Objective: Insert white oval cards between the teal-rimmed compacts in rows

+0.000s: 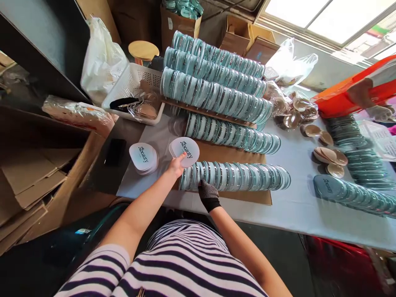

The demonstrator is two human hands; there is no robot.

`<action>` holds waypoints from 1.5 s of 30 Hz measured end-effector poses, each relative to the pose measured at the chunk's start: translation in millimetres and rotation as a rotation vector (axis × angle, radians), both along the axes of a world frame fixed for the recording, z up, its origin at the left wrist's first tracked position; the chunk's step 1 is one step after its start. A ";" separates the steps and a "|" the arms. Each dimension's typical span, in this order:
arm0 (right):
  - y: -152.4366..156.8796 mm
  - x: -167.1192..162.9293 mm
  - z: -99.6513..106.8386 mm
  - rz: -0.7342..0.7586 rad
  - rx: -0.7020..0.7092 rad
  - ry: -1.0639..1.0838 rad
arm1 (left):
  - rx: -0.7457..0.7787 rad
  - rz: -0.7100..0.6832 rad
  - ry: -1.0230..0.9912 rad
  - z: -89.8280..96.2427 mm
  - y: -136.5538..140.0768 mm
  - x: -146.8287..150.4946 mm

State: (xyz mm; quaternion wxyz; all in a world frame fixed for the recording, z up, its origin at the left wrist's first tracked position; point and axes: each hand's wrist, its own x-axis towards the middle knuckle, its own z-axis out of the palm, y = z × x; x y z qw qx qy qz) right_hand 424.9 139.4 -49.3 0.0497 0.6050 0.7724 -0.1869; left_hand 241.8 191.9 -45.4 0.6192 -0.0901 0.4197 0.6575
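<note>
Flattened cardboard [31, 173] leans at the far left of the room, with a white plastic bag [103, 62] beyond it. A perforated white basket [148, 75] stands on the back left of the pale-covered table [297, 206]. In front of it, a stack of printed discs [144, 159] lies on the cover. The left hand [177, 166] pinches a handful of similar discs [188, 146] over the left end of the nearest glass row [238, 176], which rests on a cardboard sheet [247, 197]. The gloved right hand [208, 196] touches that row's near side, fingers curled; whether it grips a piece I cannot tell. More glass rows [216, 95] stand behind. Further right come a bright window [309, 18], loose brown discs [329, 156] and another person's gloved hand [380, 112]
</note>
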 end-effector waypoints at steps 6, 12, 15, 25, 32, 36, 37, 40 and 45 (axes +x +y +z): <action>19.6 3.5 20.1 -0.118 -0.441 0.383 | 0.025 0.033 0.048 1.6 -5.1 6.0; 55.5 -0.3 46.2 -0.183 -0.183 0.443 | 0.060 0.094 0.141 9.8 -9.8 21.4; 62.6 -11.0 57.6 -0.137 0.099 0.491 | 0.085 0.121 0.212 13.6 -17.3 29.4; 31.7 -47.2 43.9 -0.161 -0.128 0.737 | -0.088 0.104 0.370 -2.3 -60.9 32.0; 31.0 13.3 60.3 -0.328 0.159 0.820 | -0.344 0.409 0.869 -5.8 -55.6 -105.1; -12.1 41.3 50.7 -0.235 0.180 0.510 | -0.639 0.219 1.257 -16.2 -64.1 -155.5; -24.5 44.3 46.7 -0.201 0.184 0.423 | -0.684 0.191 1.330 -17.6 -67.3 -155.3; -57.2 45.2 38.9 -0.069 0.164 0.197 | -0.503 0.196 1.422 -19.1 -73.4 -124.9; -77.5 29.9 42.2 0.096 -0.004 -0.006 | 0.071 -0.084 0.813 -33.6 -75.8 -18.5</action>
